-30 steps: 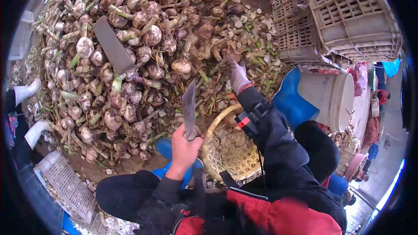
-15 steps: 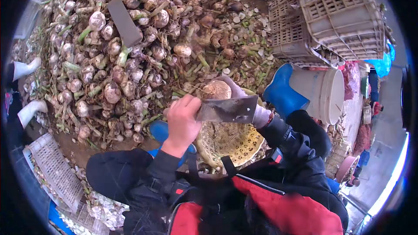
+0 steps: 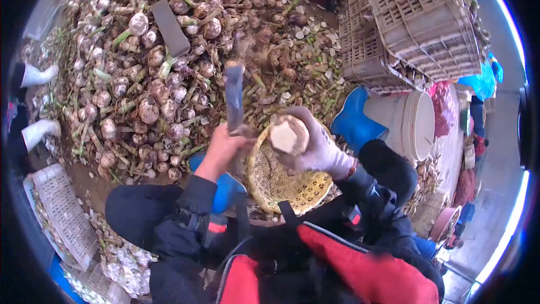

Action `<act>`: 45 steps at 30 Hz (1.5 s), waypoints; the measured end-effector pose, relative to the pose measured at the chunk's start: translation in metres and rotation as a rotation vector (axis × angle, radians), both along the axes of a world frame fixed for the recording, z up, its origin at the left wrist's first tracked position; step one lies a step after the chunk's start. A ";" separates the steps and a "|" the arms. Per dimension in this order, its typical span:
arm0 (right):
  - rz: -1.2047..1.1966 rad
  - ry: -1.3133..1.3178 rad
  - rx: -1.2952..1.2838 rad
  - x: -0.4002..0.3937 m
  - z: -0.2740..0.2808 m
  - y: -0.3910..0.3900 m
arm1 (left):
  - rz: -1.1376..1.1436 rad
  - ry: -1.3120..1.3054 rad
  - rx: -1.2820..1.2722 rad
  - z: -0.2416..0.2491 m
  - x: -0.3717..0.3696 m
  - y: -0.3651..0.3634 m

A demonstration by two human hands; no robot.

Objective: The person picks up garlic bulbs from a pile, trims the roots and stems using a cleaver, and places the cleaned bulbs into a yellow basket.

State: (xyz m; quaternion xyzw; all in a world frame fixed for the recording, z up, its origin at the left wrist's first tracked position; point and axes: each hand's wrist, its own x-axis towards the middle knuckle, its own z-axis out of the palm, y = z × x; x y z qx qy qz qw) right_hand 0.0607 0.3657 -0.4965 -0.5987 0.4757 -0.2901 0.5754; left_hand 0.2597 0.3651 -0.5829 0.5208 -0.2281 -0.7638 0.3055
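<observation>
Gloved right hand [image 3: 318, 149] clasps a trimmed garlic bulb [image 3: 288, 135] over a wicker basket [image 3: 284, 183]; bare left hand [image 3: 222, 149] grips a raised cleaver [image 3: 234, 95].

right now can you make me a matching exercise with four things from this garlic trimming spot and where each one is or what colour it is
Things:
1. cleaver
2. garlic bulb
3. woven basket
4. bucket

Places or colours:
A. white, lying on its side at the right
B. blade pointing up, in the bare left hand
C. cut face showing, in the gloved right hand
D. yellowish, in front of the lap, below both hands

Pairs: 1-B, 2-C, 3-D, 4-A
</observation>
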 end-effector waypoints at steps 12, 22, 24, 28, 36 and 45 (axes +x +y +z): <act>-0.017 0.073 0.456 -0.005 -0.037 -0.016 | -0.181 -0.680 -0.851 0.023 -0.011 0.000; -0.079 0.123 0.404 0.010 -0.129 -0.102 | 0.260 -0.354 -0.144 -0.012 0.003 -0.006; -0.240 0.175 0.090 0.043 -0.210 -0.132 | 0.275 -0.371 -0.171 -0.009 0.006 -0.006; -0.499 0.227 0.320 0.096 -0.248 -0.164 | 0.307 -0.347 -0.146 -0.006 0.013 -0.014; -0.377 -0.322 0.647 0.072 -0.187 -0.115 | 0.370 -0.305 -0.049 -0.014 0.023 -0.025; 0.175 0.105 -0.052 0.039 -0.080 -0.044 | -0.076 -0.831 -0.825 0.007 0.017 -0.005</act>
